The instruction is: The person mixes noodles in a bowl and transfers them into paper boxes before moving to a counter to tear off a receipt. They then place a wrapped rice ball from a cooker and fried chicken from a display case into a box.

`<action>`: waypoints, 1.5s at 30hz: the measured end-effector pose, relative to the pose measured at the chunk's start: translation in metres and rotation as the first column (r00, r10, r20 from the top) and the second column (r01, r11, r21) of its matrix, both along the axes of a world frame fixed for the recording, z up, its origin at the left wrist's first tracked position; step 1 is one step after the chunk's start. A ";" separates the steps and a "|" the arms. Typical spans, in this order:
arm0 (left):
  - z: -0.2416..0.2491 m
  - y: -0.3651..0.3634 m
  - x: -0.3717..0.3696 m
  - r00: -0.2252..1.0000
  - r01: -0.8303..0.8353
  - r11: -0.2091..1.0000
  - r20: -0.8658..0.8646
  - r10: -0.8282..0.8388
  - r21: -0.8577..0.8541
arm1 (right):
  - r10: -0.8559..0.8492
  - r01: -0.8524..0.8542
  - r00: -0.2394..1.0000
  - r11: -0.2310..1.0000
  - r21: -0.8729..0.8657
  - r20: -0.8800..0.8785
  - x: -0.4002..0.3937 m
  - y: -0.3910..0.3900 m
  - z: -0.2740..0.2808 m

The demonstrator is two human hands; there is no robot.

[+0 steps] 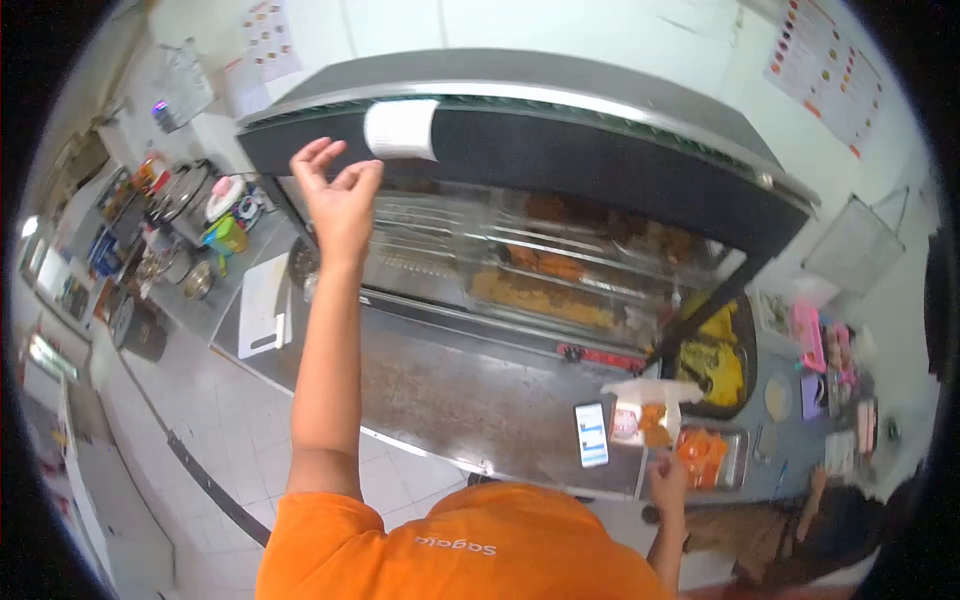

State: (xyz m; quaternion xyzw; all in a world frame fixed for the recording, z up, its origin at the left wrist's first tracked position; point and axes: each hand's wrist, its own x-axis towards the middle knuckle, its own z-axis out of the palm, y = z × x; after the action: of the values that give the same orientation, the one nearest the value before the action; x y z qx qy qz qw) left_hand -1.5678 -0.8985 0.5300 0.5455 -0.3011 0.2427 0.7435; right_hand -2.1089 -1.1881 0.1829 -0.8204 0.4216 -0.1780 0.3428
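Note:
My left hand (337, 190) is raised with its fingers apart and holds nothing. It is just left of a white paper slip (402, 128) stuck on the dark top band of a glass food display case (560, 160). My right hand (668, 470) is low at the front edge of the steel counter (450, 395). It sits just below an open white box of fried food (643, 415); whether it grips the box is unclear. A phone (591, 434) with a lit screen lies left of the box.
Trays of fried food (540, 290) fill the case. A steel tray with orange packets (708, 455) lies right of the box. A white cutting board (263, 305) and kitchen clutter (190, 215) are at the left. Another person's arm (815, 495) reaches in at the lower right.

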 end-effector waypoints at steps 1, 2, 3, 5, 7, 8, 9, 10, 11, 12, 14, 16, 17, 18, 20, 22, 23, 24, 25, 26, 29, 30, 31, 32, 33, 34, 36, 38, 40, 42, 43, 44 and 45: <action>0.001 -0.002 -0.007 0.999 -0.028 1.000 -0.026 0.028 0.012 | 0.015 -0.017 1.000 0.997 0.080 0.024 0.012 0.015 0.025; -0.003 -0.003 0.001 0.997 -0.076 0.997 0.018 0.077 -0.008 | 0.036 -0.045 0.998 0.987 0.154 0.057 0.027 0.032 0.051; 0.000 0.000 0.005 0.996 -0.088 0.996 0.021 0.087 0.008 | 0.030 -0.044 0.996 0.985 0.168 0.082 0.034 0.043 0.064; 0.012 0.007 0.012 0.997 -0.075 0.997 -0.027 0.075 0.018 | 0.039 -0.065 0.989 0.981 0.184 0.141 0.047 0.056 0.080; 0.022 0.008 0.011 0.996 0.010 0.999 -0.088 -0.006 0.049 | 0.051 -0.074 0.989 0.984 0.162 0.141 0.044 0.059 0.074; 0.023 0.007 0.012 0.992 0.055 0.997 -0.120 -0.048 0.062 | 0.056 -0.077 0.989 0.985 0.152 0.139 0.039 0.060 0.069; 0.023 0.007 0.013 0.994 0.049 0.996 -0.102 -0.041 0.078 | 0.046 -0.065 0.991 0.986 0.151 0.129 0.033 0.060 0.062; 0.021 0.005 0.015 0.993 0.071 0.996 -0.103 -0.065 0.050 | 0.037 -0.054 0.992 0.987 0.150 0.120 0.026 0.060 0.054; 0.020 0.004 0.017 0.991 0.091 0.996 -0.101 -0.089 0.021 | 0.029 -0.045 0.993 0.988 0.146 0.112 0.020 0.062 0.048; 0.018 0.003 0.019 0.989 0.109 0.994 -0.098 -0.110 -0.013 | 0.025 -0.039 0.995 0.986 0.162 0.092 0.015 0.066 0.046; 0.015 0.004 0.025 0.984 0.176 0.984 -0.034 -0.177 -0.035 | 0.020 -0.029 0.998 0.983 0.183 0.054 0.006 0.071 0.046; 0.010 0.004 0.029 0.977 0.214 0.976 0.011 -0.214 -0.041 | 0.058 -0.059 0.998 0.984 0.167 0.012 0.004 0.077 0.055; 0.008 0.004 0.030 0.976 0.218 0.975 0.024 -0.218 -0.038 | 0.065 -0.065 0.998 0.984 0.167 0.004 0.003 0.079 0.055; 0.006 0.004 0.030 0.974 0.225 0.974 0.038 -0.224 -0.033 | 0.069 -0.068 0.998 0.983 0.169 -0.002 0.002 0.081 0.054; -0.002 0.005 0.027 0.957 0.288 0.957 0.029 -0.288 -0.017 | 0.046 -0.048 0.999 0.980 0.192 0.013 0.004 0.082 0.055; -0.004 0.003 0.011 0.938 0.345 0.938 0.054 -0.344 -0.020 | 0.058 -0.063 0.998 0.983 0.174 0.035 0.011 0.091 0.064; -0.009 0.003 0.005 0.928 0.371 0.928 0.044 -0.371 0.002 | 0.078 -0.081 0.997 0.978 0.191 0.022 0.015 0.096 0.072; -0.015 -0.001 -0.002 0.901 0.434 0.901 0.043 -0.433 -0.017 | 0.096 -0.095 0.995 0.973 0.209 0.009 0.022 0.099 0.083; -0.021 -0.002 -0.009 0.880 0.473 0.881 0.032 -0.474 0.021 | 0.110 -0.106 0.994 0.968 0.228 -0.004 0.030 0.102 0.091; -0.027 -0.003 -0.017 0.855 0.517 0.854 0.018 -0.518 0.060 | 0.124 -0.122 0.992 0.970 0.212 0.008 0.038 0.104 0.096; -0.048 -0.015 -0.052 0.800 0.600 0.794 -0.055 -0.598 0.100 | 0.165 -0.171 0.985 0.969 0.180 0.048 0.060 0.111 0.112; -0.058 -0.023 -0.069 0.760 0.648 0.758 -0.107 -0.640 0.074 | 0.192 -0.201 0.979 0.964 0.176 0.065 0.070 0.111 0.121; -0.070 -0.030 -0.083 0.735 0.678 0.728 -0.117 -0.668 0.100 | 0.198 -0.245 0.960 0.935 0.255 0.196 0.081 0.115 0.130; -0.083 -0.040 -0.101 0.694 0.717 0.692 -0.165 -0.701 0.080 | 0.178 -0.288 0.929 0.900 0.328 0.326 0.091 0.119 0.137; -0.098 -0.049 -0.123 0.646 0.757 0.650 -0.219 -0.732 0.060 | 0.185 -0.349 0.885 0.871 0.345 0.428 0.097 0.121 0.147; -0.119 -0.056 -0.143 0.615 0.780 0.622 -0.274 -0.740 0.070 | 0.187 -0.413 0.828 0.842 0.348 0.529 0.101 0.123 0.156; -0.154 -0.067 -0.186 0.546 0.826 0.555 -0.384 -0.745 0.097 | 0.237 -0.510 0.774 0.783 0.356 0.587 0.106 0.120 0.168; -0.194 -0.078 -0.226 0.528 0.828 0.551 -0.474 -0.704 0.104 | 0.177 -0.513 0.807 0.682 0.521 0.563 0.100 0.108 0.138; -0.222 -0.087 -0.256 0.554 0.826 0.529 -0.453 -0.698 0.195 | -0.067 -0.364 0.845 0.655 0.662 0.531 0.092 0.097 0.119; -0.237 -0.098 -0.281 0.611 0.792 0.523 -0.436 -0.661 0.316 | -0.225 -0.259 0.819 0.676 0.690 0.528 0.079 0.082 0.091; -0.241 -0.103 -0.292 0.650 0.759 0.522 -0.420 -0.633 0.389 | -0.250 -0.265 0.788 0.688 0.676 0.563 0.073 0.072 0.094; -0.244 -0.109 -0.303 0.691 0.719 0.518 -0.400 -0.602 0.463 | -0.239 -0.223 0.793 0.742 0.632 0.560 0.065 0.056 0.081; -0.250 -0.118 -0.313 0.750 0.650 0.521 -0.359 -0.555 0.554 | -0.224 -0.184 0.799 0.792 0.582 0.558 0.055 0.035 0.054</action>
State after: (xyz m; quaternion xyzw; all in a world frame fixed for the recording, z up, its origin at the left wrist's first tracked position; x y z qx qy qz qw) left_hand -1.8804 -1.0165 0.2801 0.6435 -0.4838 -0.1882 0.5624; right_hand -2.0535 -1.1535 0.2367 -0.5602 0.3339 -0.2868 0.7018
